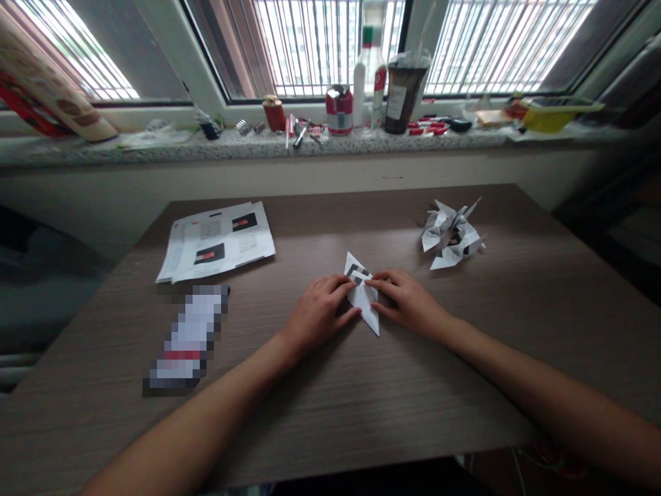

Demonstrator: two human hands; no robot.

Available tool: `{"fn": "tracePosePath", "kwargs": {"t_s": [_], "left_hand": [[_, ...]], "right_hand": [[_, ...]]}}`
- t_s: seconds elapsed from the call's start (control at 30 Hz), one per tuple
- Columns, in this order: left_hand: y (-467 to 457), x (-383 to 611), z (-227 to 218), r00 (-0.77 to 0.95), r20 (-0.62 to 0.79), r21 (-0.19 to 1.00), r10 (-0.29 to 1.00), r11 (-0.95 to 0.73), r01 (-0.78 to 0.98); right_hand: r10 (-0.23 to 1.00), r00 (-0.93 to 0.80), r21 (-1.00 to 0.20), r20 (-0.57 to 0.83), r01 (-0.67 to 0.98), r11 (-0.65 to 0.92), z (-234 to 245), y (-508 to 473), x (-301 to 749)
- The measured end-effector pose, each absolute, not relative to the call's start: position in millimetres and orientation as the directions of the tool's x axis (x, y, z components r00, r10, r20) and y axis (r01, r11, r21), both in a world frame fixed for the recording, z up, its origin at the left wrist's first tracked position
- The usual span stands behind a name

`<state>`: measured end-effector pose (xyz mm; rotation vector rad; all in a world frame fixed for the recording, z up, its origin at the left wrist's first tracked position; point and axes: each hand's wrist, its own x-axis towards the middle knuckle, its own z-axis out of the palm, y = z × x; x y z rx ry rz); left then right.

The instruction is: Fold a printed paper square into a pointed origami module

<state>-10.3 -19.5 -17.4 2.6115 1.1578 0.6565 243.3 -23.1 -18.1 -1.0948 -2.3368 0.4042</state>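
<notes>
The paper sits mid-table, its sides grasped between finger and thumb of the left hand and right hand, with a pixelated object and sheets leftward, folded pieces beyond the right hand, and a can on the sill behind.

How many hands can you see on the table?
2. The left hand is at the left side of the folded paper, and the right hand is at its right side. Both touch the paper. I see no other hands.
</notes>
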Motion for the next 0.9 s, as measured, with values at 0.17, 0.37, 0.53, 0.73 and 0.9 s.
{"fn": "tracePosePath", "kwargs": {"t_s": [0.17, 0.37, 0.53, 0.73, 0.9], "left_hand": [[-17.9, -12.8, -13.2, 0.585, 0.334, 0.451, 0.739, -0.67, 0.589], [-16.1, -16.3, -7.3, 0.543, 0.299, 0.571, 0.784, -0.603, 0.557], [-14.9, -17.8, -10.9, 0.583, 0.295, 0.475, 0.757, -0.646, 0.598], [-15.1, -18.1, -13.5, 0.605, 0.292, 0.392, 0.741, -0.669, 0.631], [-15.1, -18.1, -12.9, 0.619, 0.274, 0.365, 0.736, -0.675, 0.641]], "right_hand": [[0.789, -0.521, -0.49, 0.325, 0.622, 0.612, -26.8, -21.4, 242.8], [0.798, -0.518, -0.5, 0.308, 0.625, 0.599, -29.4, -19.7, 243.1], [0.796, -0.525, -0.513, 0.3, 0.615, 0.599, -27.6, -19.6, 243.9], [0.807, -0.51, -0.584, 0.297, 0.572, 0.577, -22.4, -18.2, 244.6], [0.854, -0.445, -0.714, 0.269, 0.504, 0.487, -14.1, -13.9, 245.9]]}}
